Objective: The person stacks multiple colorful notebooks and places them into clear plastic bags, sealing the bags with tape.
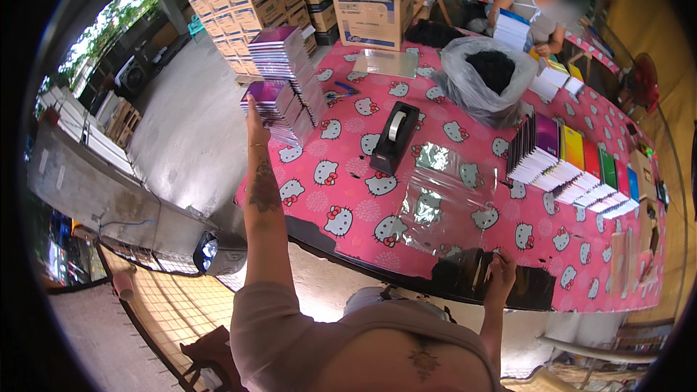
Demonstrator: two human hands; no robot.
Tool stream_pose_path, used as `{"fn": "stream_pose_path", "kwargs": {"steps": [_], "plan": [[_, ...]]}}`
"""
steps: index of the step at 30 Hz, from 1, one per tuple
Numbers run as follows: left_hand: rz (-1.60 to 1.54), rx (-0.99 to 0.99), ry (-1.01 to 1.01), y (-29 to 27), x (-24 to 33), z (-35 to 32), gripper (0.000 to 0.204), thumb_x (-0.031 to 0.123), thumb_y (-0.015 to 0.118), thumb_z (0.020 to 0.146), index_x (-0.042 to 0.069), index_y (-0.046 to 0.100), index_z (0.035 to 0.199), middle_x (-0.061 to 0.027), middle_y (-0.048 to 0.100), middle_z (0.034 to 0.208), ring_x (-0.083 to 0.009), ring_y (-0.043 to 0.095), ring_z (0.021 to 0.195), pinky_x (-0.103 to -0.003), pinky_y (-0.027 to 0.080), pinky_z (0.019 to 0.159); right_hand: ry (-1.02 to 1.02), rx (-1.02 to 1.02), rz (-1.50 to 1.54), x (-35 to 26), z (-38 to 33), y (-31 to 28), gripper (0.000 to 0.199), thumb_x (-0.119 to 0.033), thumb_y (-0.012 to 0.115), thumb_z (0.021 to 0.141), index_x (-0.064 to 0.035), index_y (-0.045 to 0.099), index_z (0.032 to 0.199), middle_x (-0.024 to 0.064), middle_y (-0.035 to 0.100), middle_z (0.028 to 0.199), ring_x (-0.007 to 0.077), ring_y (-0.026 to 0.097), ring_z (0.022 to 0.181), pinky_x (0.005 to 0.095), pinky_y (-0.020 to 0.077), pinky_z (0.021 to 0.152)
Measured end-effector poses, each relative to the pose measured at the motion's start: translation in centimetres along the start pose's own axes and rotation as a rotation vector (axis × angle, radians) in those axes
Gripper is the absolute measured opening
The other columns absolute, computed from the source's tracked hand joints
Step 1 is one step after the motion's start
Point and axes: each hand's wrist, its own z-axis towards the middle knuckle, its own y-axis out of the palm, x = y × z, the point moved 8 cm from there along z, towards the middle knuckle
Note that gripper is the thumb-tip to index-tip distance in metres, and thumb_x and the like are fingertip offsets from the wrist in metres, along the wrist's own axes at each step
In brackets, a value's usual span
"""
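The left hand [253, 117] reaches far forward and to the left, fingers stretched flat against the stack of purple notebooks [284, 83] at the far left corner of the pink table [348, 203]. The stack is tall and leaning, with shiny magenta covers, its long side running away from the person. The right hand [499, 270] is near the body at the table's front edge, fingers closed on a clear plastic sleeve [435, 207] that lies flat beside the black tape dispenser [393, 139]

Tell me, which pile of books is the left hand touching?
The tall purple-topped stack at the table's left corner; the left hand reaches it. The colourful rows lie far right.
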Motion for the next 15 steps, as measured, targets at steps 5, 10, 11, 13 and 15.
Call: {"fn": "stream_pose_path", "kwargs": {"steps": [5,10,11,13,15], "plan": [[0.049,0.090,0.032,-2.3,1.7,2.5,0.059,0.040,0.076,0.084,0.002,0.059,0.125,-0.0109,0.066,0.107,-0.0218,0.067,0.088,-0.039,0.056,0.075,0.122,0.042,0.068,0.0,-1.7,-1.0,0.034,-0.018,0.065,0.096,-0.0042,0.058,0.127,0.0034,0.063,0.114,0.0121,0.059,0.106,0.0270,0.0453,0.091],[0.177,0.241,0.413,-1.7,1.3,3.2,0.053,0.037,0.071,0.089,-0.005,0.062,0.121,-0.0127,0.066,0.113,-0.0229,0.061,0.105,-0.038,0.048,0.096,0.044,0.019,0.068,0.8,-1.8,-2.6,0.032,-0.014,0.066,0.096,-0.0056,0.059,0.126,0.0032,0.062,0.115,0.0126,0.059,0.105,0.0270,0.0458,0.091],[0.409,0.255,0.493,-3.5,5.2,3.4,0.053,0.042,0.062,0.096,-0.001,0.063,0.126,-0.0125,0.066,0.117,-0.0211,0.061,0.106,-0.035,0.047,0.096,0.010,-0.029,0.071,0.8,-1.4,-2.3,0.031,-0.012,0.064,0.096,-0.0053,0.058,0.126,0.0039,0.060,0.118,0.0130,0.058,0.105,0.0276,0.0464,0.091],[0.480,-0.084,0.374,-0.1,0.6,3.5,0.058,0.051,0.050,0.102,0.004,0.062,0.133,-0.0125,0.066,0.124,-0.0233,0.061,0.113,-0.039,0.048,0.099,-0.046,0.042,-0.054,0.5,-0.8,-5.5,0.030,-0.010,0.064,0.096,-0.0060,0.059,0.126,0.0052,0.057,0.121,0.0144,0.058,0.105,0.0287,0.0476,0.091],[0.434,-0.014,0.147,5.2,-6.0,3.3,0.063,0.052,0.048,0.102,0.004,0.054,0.141,-0.0145,0.060,0.136,-0.0246,0.058,0.122,-0.040,0.048,0.102,-0.077,0.068,-0.188,0.3,0.4,-8.4,0.031,-0.013,0.065,0.096,-0.0074,0.059,0.126,0.0049,0.055,0.123,0.0154,0.057,0.109,0.0292,0.0470,0.092]]}}
